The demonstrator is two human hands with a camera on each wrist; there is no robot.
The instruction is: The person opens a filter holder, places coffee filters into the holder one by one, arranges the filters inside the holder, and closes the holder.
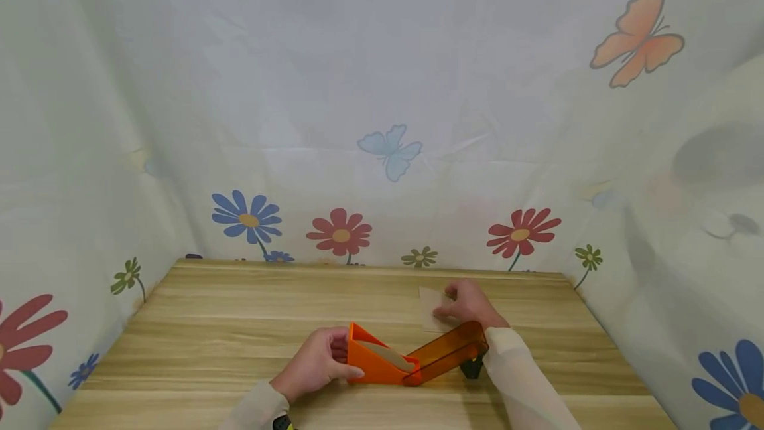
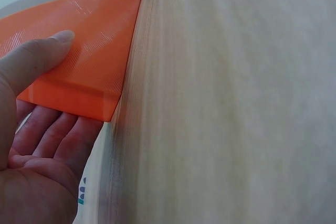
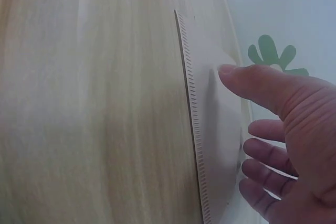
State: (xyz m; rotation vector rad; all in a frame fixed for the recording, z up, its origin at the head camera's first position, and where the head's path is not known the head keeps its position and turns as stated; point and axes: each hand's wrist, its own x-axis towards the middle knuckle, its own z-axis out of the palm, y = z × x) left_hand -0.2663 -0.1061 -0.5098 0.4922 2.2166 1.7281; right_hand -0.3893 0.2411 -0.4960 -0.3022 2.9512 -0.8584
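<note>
An orange coffee filter holder stands on the table with its see-through amber lid swung out to the right. Pale filter paper shows inside it. My left hand grips the holder's left end, thumb on the near face and fingers behind, as the left wrist view also shows. A light brown coffee filter paper with a crimped edge lies on the table farther back. Over its right part is my right hand, fingers loosely bent and thumb tip at the paper; firm contact cannot be made out.
The wood-grain table is bordered by a pale curtain printed with flowers and butterflies. A small black item sits beneath the right wrist, partly behind the amber lid. A dark object shows at the back left table corner.
</note>
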